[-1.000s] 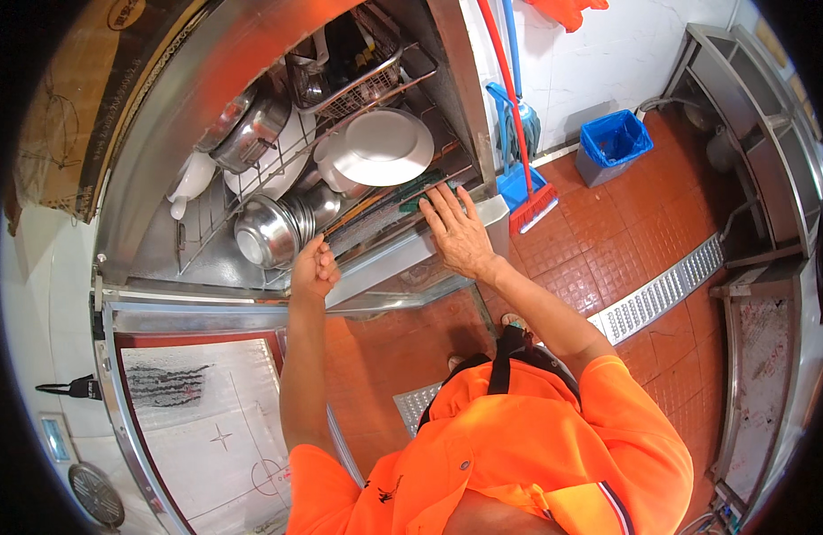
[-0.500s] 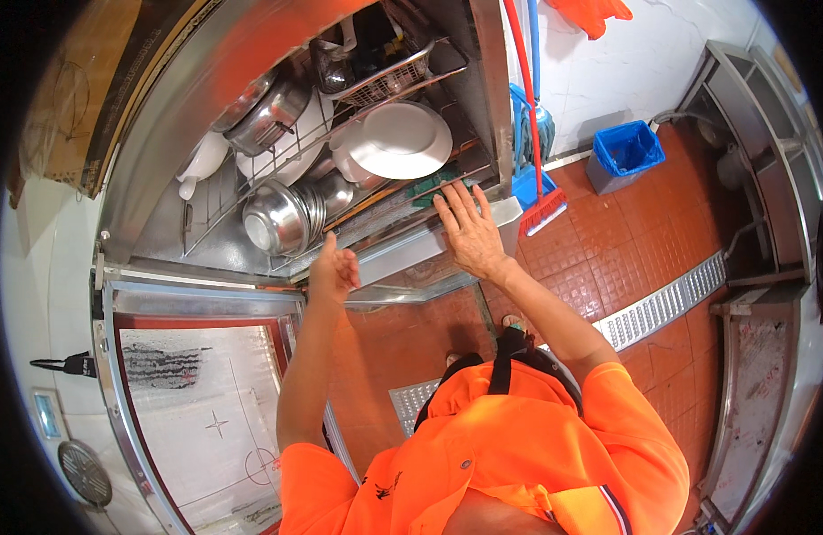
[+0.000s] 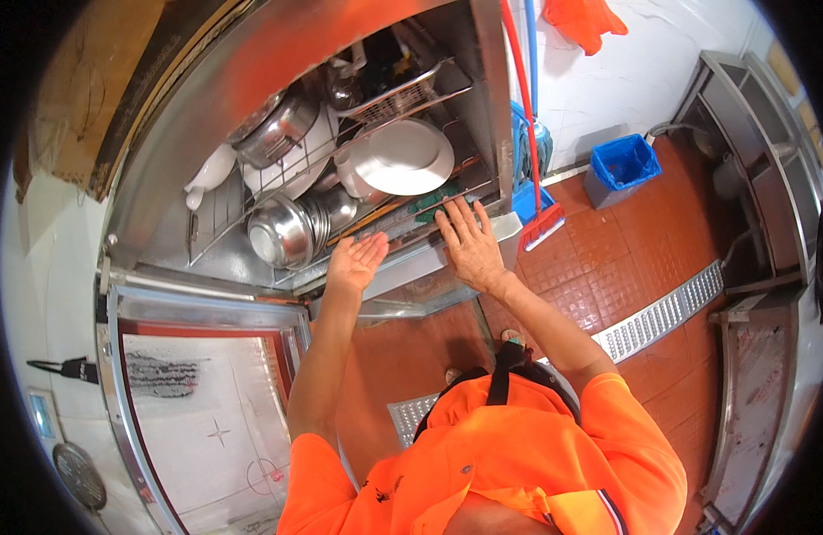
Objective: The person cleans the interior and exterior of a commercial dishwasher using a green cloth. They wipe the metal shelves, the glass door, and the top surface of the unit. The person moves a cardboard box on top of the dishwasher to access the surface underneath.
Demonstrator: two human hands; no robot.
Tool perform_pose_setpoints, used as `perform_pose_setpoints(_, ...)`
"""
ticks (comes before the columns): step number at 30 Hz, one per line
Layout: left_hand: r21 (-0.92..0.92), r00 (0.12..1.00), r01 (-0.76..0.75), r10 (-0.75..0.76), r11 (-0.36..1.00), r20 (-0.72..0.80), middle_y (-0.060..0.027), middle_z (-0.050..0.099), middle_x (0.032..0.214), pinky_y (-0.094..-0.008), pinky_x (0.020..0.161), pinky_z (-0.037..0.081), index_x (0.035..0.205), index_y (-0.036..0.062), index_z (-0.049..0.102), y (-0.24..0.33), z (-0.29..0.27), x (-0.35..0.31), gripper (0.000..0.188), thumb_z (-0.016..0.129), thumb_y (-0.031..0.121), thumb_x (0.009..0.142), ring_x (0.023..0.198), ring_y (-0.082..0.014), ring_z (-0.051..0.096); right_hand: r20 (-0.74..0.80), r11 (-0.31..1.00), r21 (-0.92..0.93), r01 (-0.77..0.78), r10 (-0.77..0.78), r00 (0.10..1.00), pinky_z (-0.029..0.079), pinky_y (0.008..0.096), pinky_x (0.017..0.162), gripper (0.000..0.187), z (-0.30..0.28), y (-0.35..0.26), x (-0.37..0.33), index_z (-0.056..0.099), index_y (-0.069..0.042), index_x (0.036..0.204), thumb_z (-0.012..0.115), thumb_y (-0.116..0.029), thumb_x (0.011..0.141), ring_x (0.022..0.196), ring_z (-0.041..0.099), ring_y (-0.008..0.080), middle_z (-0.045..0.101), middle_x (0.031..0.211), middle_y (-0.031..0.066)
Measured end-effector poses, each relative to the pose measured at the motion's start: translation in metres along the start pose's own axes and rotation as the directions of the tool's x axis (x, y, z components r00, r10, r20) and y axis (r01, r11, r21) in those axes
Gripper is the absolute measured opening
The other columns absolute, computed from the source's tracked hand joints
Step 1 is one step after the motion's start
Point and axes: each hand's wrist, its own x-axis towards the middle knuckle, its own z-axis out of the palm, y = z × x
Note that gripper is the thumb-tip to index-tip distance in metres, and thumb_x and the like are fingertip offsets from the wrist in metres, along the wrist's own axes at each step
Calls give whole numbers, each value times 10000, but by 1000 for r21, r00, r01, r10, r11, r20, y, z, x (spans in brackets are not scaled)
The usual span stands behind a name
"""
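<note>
My left hand is open, palm turned up, at the front edge of a metal cabinet; it holds nothing. To its left, a stack of steel bowls lies tipped on the wire rack. My right hand rests flat with fingers spread near the cabinet's front ledge, close to a green cloth or pad. Above the hands, a white oval plate lies on the rack. A pair of wooden chopsticks seems to lie along the rack in front of it.
Farther back stand a steel pot, a white spoon and a wire basket. Right of the cabinet are a red broom and a grey bin with a blue liner. A metal drain grate crosses the red tiled floor.
My left hand has moved right along the cabinet edge and turned its palm up, its fingers spreading out. The right hand stays nearly in place. The view has shifted slightly.
</note>
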Motion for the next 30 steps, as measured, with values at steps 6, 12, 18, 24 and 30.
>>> perform_pose_setpoints(6, 46, 999, -7, 9, 999, -38, -300, 589, 1136, -505, 912, 548, 1094, -113, 469, 10, -2, 10, 284, 381, 118, 954, 1043, -389, 631, 21, 1000, -4, -1, 1, 1000, 168, 516, 1153, 624, -4, 2, -1, 438, 14, 1351, 631, -178, 789, 1410, 265, 369, 355, 1460, 222)
perform_pose_setpoints(12, 49, 999, 14, -12, 999, -52, -303, 583, 1156, -493, 923, 546, 1123, -118, 462, 15, 1, 11, 290, 370, 97, 951, 1067, -391, 622, 41, 1000, 29, -11, 10, 999, 182, 528, 1144, 626, -9, 2, 2, 463, 29, 1335, 631, -308, 835, 1388, 279, 404, 376, 1438, 251)
perform_pose_setpoints(18, 49, 999, 33, -31, 998, -34, -301, 580, 1169, -482, 921, 550, 1157, -132, 447, 17, -1, 11, 315, 359, 98, 961, 1066, -378, 623, 64, 999, 26, -48, 47, 997, 182, 525, 1145, 655, -12, 0, 15, 446, 32, 1355, 607, -358, 854, 1380, 307, 371, 392, 1443, 229)
perform_pose_setpoints(24, 64, 997, 33, -28, 997, -65, -297, 583, 1165, -457, 915, 561, 1149, -151, 449, 19, 10, -2, 322, 342, 95, 971, 1055, -365, 629, 259, 990, -117, -74, 102, 961, 122, 503, 1163, 695, 18, -32, 40, 397, 14, 1415, 357, -519, 972, 1398, 310, 300, 389, 1480, 169)
perform_pose_setpoints(30, 85, 999, 31, -28, 996, -33, -286, 585, 1165, -440, 926, 558, 1161, -157, 453, 24, 5, -2, 339, 341, 109, 983, 1069, -361, 622, 550, 989, 30, 143, -136, 824, 188, 516, 1120, 531, 44, -111, 84, 537, -23, 1315, 446, -371, 924, 1338, 397, 288, 522, 1370, 140)
